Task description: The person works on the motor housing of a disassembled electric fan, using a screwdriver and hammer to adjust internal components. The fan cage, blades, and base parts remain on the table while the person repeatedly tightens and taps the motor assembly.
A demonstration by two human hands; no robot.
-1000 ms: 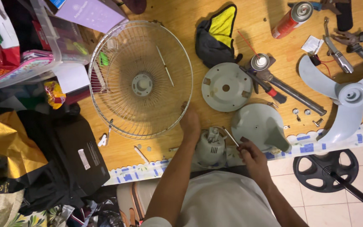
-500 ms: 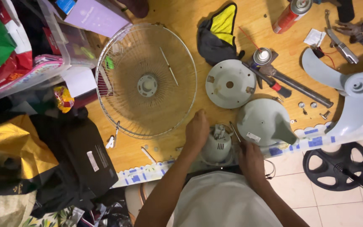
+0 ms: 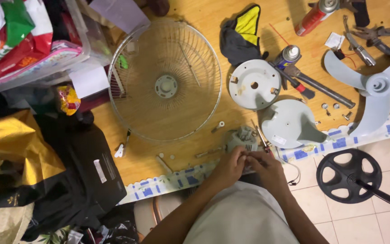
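Both hands meet at the mat's near edge: the left hand (image 3: pixel 229 168) and right hand (image 3: pixel 267 168) curl together over the grey fan motor (image 3: pixel 242 139), pinching something too small to make out. Crowding around are the wire fan guard (image 3: pixel 164 81), a domed motor cover (image 3: pixel 290 123) and a screwdriver (image 3: pixel 261 137) just beside the fingers.

Bare mat (image 3: pixel 204 140) opens ahead of both hands, hemmed by wire fan guard (image 3: pixel 164 81), grey motor cover (image 3: pixel 290 123) right.
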